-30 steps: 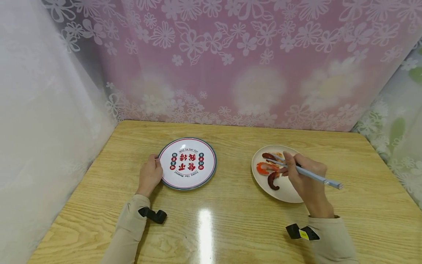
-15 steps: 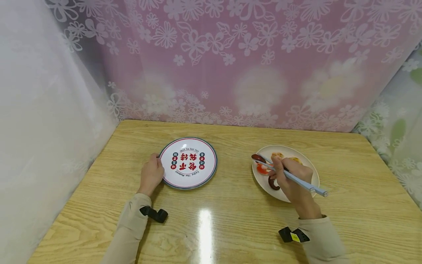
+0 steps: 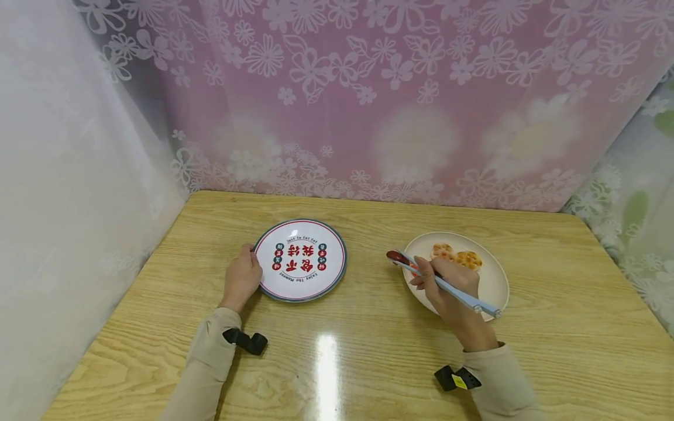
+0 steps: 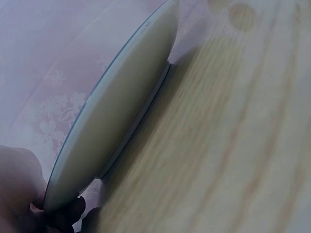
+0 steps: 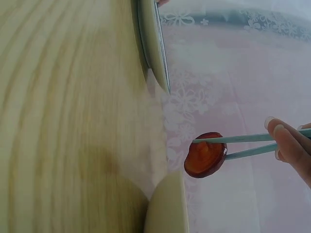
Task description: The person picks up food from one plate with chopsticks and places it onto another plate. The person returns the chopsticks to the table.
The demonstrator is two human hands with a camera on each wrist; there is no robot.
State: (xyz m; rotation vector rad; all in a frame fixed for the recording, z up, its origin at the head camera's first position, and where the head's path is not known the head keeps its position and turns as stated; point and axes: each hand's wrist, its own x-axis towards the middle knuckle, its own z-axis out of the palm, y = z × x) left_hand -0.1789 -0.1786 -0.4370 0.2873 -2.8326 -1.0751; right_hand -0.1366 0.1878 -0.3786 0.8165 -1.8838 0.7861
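My left hand (image 3: 242, 278) grips the left rim of a white plate (image 3: 300, 287) with a teal edge and red characters. Its fingers (image 4: 68, 213) curl under the rim in the left wrist view. My right hand (image 3: 455, 292) holds blue chopsticks (image 3: 466, 299). Between their tips is a glossy red-brown rounded food piece (image 5: 205, 158), orange on one face, held up over the left rim of the cream plate (image 3: 495, 275). Two waffle-like pieces (image 3: 468, 260) lie on that plate. An orange-red shrimp (image 3: 414, 270) there is mostly hidden by the hand and chopsticks.
Both plates stand apart on a wood-grain table (image 3: 363, 351). A pink floral curtain (image 3: 358, 117) hangs behind its far edge, with pale cloth (image 3: 79, 175) at the left. Each wrist wears a black camera mount (image 3: 457, 379).
My right hand has moved left, carrying the red-brown piece in the chopsticks from the cream plate's food to beyond its left rim. My left hand stays on the white plate.
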